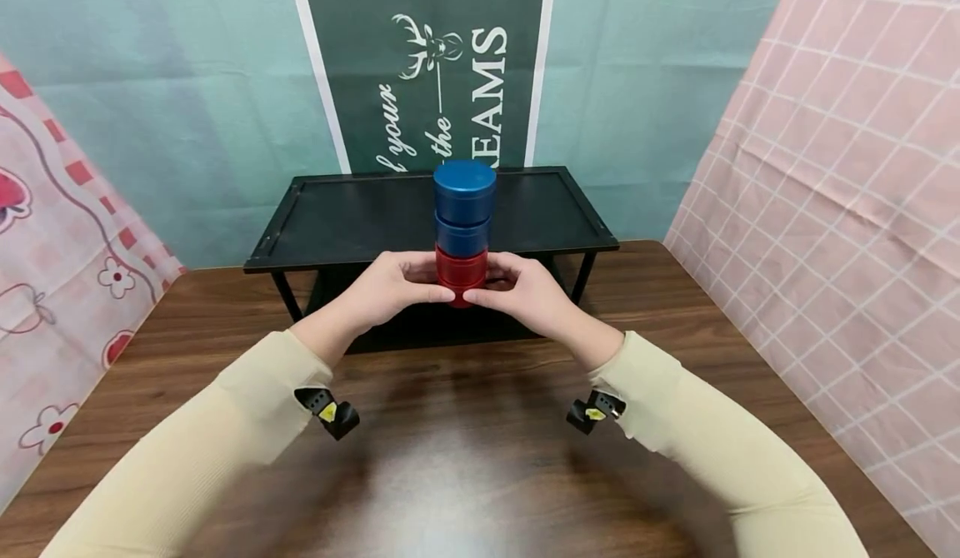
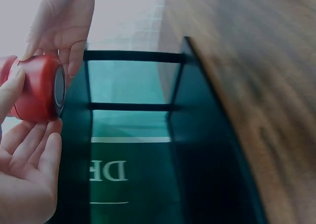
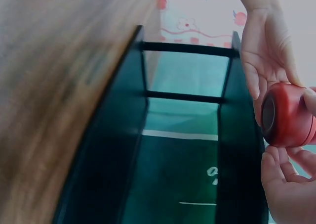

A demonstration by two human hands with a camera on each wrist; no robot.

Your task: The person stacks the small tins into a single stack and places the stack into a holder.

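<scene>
Both hands hold a column of round lidded containers in the air, in front of the black rack's front edge. The upper container (image 1: 464,196) is blue and the lower one (image 1: 461,270) is red, one standing upright on the other. My left hand (image 1: 390,291) grips the red container from the left, thumb in front and fingers behind. From the right, my right hand (image 1: 531,293) grips it the same way, the thumb tips close together. In the wrist views the red container's round base (image 2: 59,87) shows, with nothing touching it from below. The blue container is out of sight there.
The black two-tier rack (image 1: 337,212) stands on the brown wooden table (image 1: 450,450), against a green cloth backdrop (image 1: 637,125). Its lower board (image 3: 94,169) lies under the upper one, with side bars between them. Patterned pink cloths flank the table.
</scene>
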